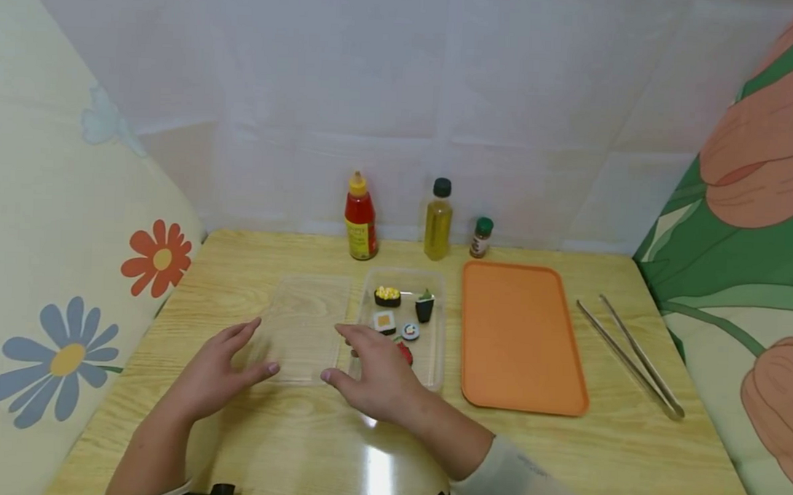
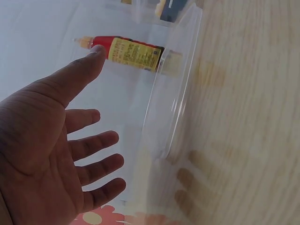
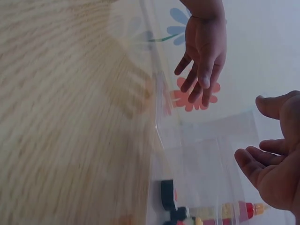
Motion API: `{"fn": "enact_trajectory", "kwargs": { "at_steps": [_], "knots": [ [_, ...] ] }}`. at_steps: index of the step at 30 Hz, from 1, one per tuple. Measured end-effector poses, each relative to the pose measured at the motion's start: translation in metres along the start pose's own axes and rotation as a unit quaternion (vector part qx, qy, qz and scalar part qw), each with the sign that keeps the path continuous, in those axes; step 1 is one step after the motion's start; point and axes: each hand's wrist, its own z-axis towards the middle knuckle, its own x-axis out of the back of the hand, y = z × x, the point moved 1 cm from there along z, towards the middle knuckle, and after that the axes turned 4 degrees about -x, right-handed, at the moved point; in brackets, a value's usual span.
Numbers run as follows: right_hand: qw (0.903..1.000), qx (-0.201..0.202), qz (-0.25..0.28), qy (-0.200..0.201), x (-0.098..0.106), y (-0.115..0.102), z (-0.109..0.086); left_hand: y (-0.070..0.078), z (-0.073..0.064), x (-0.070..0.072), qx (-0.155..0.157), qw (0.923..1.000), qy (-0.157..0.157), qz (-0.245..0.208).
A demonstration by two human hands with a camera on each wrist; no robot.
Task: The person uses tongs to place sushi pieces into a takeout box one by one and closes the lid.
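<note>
My left hand hovers beside the near left corner of a clear plastic lid lying on the table. Its fingers are spread and relaxed, with nothing in them. My right hand is over the lid's right side and the near part of a clear plastic container, fingers loosely bent and holding nothing. Inside the container are several toy sushi pieces, among them a corn-topped sushi and a black cone-shaped roll. A red piece is partly hidden by the right hand.
Along the back stand a red sauce bottle, an oil bottle and a small green-capped jar. An orange tray lies right of the container, with metal tongs farther right. A white sheet hangs behind the table.
</note>
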Motion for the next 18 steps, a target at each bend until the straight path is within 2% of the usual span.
{"fn": "enact_trajectory", "kwargs": {
  "at_steps": [10, 18],
  "knots": [
    [0.9990, 0.003, -0.041, -0.017, -0.029, -0.018, 0.002, -0.011, -0.005, -0.002, 0.011, 0.9998, -0.008, 0.012],
    [0.9977, 0.007, -0.059, -0.032, -0.052, -0.024, -0.001, -0.014, -0.007, -0.003, 0.014, 0.9996, -0.017, 0.020]
  ]
}}
